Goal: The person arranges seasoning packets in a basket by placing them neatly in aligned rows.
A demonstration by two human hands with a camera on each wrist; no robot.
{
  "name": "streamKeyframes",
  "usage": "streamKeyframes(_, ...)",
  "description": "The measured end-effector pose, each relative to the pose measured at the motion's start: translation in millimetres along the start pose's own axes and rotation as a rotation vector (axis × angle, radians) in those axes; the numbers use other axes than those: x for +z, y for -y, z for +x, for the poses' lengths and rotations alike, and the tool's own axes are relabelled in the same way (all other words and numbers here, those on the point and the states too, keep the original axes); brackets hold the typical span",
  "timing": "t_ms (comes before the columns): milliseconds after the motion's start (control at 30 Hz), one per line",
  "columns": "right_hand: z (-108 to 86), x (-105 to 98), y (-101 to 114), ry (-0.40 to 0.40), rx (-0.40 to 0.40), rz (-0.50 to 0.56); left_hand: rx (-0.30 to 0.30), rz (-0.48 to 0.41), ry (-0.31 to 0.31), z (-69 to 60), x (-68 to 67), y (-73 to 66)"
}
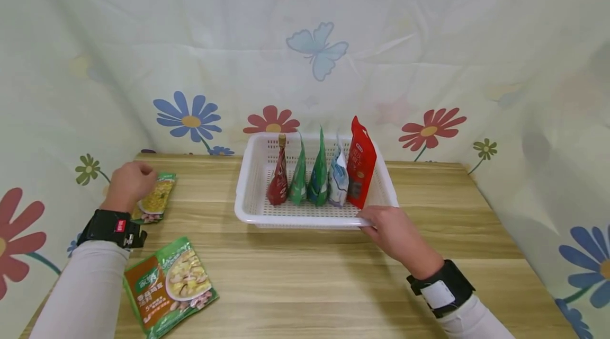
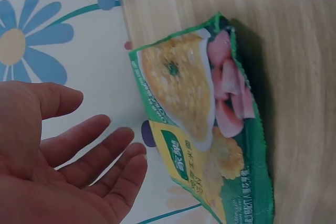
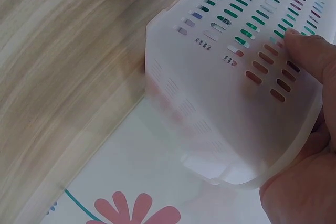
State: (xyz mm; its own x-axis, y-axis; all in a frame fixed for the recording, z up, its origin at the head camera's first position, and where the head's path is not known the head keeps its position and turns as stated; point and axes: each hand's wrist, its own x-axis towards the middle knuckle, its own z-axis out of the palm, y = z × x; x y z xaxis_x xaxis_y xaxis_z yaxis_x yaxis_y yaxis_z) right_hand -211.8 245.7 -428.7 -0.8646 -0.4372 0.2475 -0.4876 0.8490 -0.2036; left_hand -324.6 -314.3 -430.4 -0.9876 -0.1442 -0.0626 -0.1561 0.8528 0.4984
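My right hand (image 1: 393, 233) grips the front right rim of a white plastic basket (image 1: 305, 220); in the right wrist view the thumb (image 3: 307, 48) lies against its slotted side. Inside stand a red pouch with a gathered neck (image 1: 278, 183), two green packets (image 1: 298, 180) (image 1: 319, 177), a white-and-blue packet (image 1: 339, 180) and a tall red packet (image 1: 360, 164). My left hand (image 1: 129, 184) is over a green-and-yellow soup packet (image 1: 159, 198) at the table's left. The left wrist view shows its fingers loosely bent, apart from that packet (image 2: 184, 98).
A larger green-and-brown soup packet (image 1: 169, 288) lies flat at the front left of the wooden table (image 1: 295, 286). Behind the table and along its sides hangs a flower-printed cloth (image 1: 267, 74). The basket stands near the back edge.
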Motion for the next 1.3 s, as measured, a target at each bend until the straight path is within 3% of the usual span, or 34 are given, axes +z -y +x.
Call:
streamKeyframes(133, 1.9, -1.5, 0.6, -0.005, -0.008, -0.001, -0.008, 0.02, -0.005, 0.1, -1.2, 5.8)
streamKeyframes(367, 0.7, -2.9, 0.5, 0.004, -0.007, 0.005, -0.059, 0.055, 0.055, 3.2, 0.9, 9.8)
streamKeyframes(633, 0.8, -2.8, 0.0, 0.0, -0.002, 0.009, 0.0, 0.111, 0.013, 10.8, 10.9, 20.4)
streamKeyframes(833, 1.2, -2.0, -0.2, 0.009, -0.005, 0.01, -0.054, 0.107, 0.05, 11.3, 12.4, 19.5)
streamKeyframes(1067, 1.7, -2.6, 0.4, 0.013, 0.004, 0.008, -0.107, 0.187, 0.054, 11.6, 19.8, 15.0)
streamKeyframes(1300, 1.2, -3.1, 0.9, 0.029, 0.025, 0.012, -0.177, 0.151, 0.085, 12.9, 24.2, 10.3)
